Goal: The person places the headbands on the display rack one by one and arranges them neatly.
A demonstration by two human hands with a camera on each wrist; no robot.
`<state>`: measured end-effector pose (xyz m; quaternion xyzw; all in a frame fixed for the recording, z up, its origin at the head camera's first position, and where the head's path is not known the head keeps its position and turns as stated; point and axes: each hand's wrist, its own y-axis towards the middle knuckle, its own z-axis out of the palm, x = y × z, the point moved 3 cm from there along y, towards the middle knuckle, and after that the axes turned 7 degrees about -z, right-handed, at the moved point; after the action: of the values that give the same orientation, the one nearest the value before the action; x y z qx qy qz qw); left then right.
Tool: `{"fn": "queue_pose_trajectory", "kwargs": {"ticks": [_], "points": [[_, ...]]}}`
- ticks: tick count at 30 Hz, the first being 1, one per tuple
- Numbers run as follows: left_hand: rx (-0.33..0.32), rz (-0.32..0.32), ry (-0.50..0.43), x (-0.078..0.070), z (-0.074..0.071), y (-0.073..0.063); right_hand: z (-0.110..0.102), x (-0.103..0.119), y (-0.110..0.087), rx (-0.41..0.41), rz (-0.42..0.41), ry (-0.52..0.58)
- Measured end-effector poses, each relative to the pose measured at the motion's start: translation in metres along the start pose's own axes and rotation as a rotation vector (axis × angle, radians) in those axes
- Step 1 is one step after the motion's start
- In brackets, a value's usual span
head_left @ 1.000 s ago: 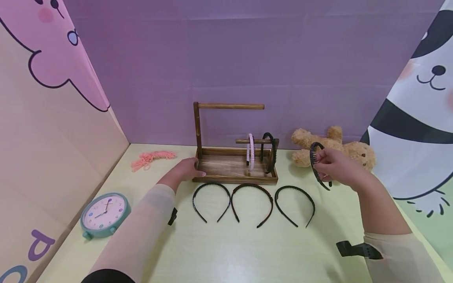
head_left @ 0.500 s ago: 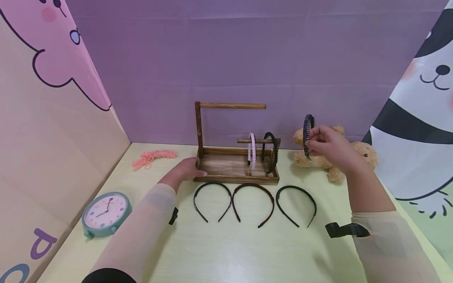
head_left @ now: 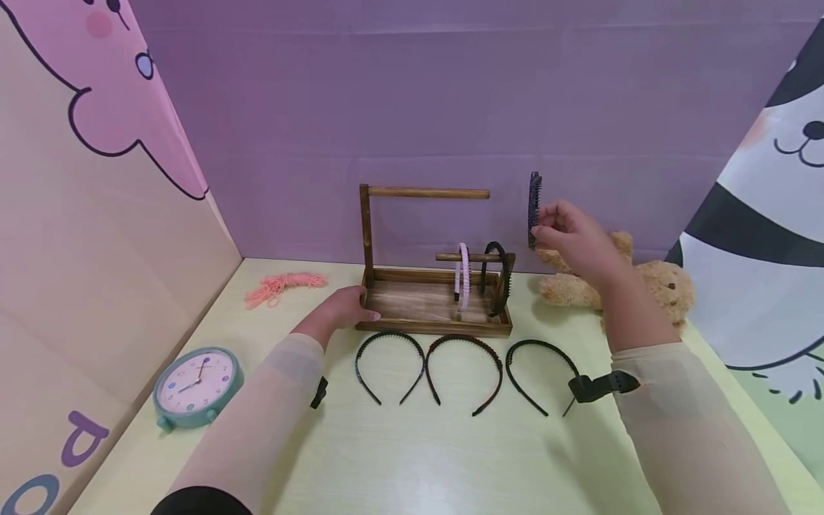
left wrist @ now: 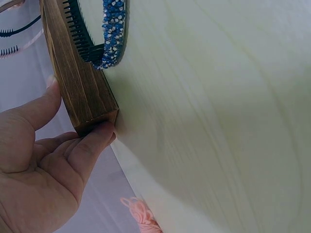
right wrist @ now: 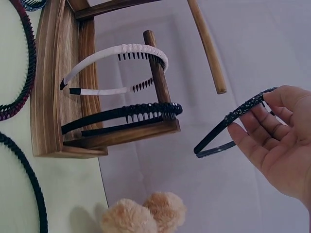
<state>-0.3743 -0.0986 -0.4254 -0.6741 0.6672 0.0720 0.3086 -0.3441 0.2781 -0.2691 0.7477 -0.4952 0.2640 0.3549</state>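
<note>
My right hand point(head_left: 576, 239) pinches a dark speckled headband point(head_left: 534, 207), held up edge-on to the right of the upper bar point(head_left: 428, 192) of a wooden rack. In the right wrist view this headband point(right wrist: 240, 110) is apart from the bar's free end. On the rack's lower bar hang a pale pink headband point(head_left: 464, 275) and a black headband point(head_left: 505, 286). My left hand point(head_left: 341, 307) grips the left end of the rack's tray point(head_left: 434, 327), thumb over its edge. In front lie a blue-patterned headband point(left wrist: 114, 29), a dark red headband point(head_left: 463, 338) and a black braided headband point(head_left: 541, 343).
A teal alarm clock point(head_left: 196, 386) lies near the left wall, with a bundle of pink yarn point(head_left: 283, 286) behind it. At the back right a teddy bear point(head_left: 666, 290) lies beneath my right forearm. A purple backdrop point(head_left: 290, 129) stands behind the rack.
My right hand has risen and moved left with the speckled headband, from beside the teddy bear to about the upper bar's height. My left hand has stayed on the tray.
</note>
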Motion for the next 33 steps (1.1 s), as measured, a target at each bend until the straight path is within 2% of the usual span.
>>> {"fn": "queue_pose_trajectory", "kwargs": {"ticks": [8,14,25,33], "points": [[0.002,0.006,-0.004,-0.001,0.002,0.0,0.012,-0.002,0.028,-0.02,-0.075,0.125],[-0.004,0.008,0.006,-0.001,0.003,0.002,0.025,-0.005,0.045,-0.04,-0.09,0.219],[0.001,-0.007,0.004,0.0,0.002,0.002,0.059,0.004,0.064,-0.027,-0.09,0.218],[0.0,-0.006,0.011,0.001,-0.001,0.001,0.087,0.014,0.078,0.038,-0.101,0.257]]}}
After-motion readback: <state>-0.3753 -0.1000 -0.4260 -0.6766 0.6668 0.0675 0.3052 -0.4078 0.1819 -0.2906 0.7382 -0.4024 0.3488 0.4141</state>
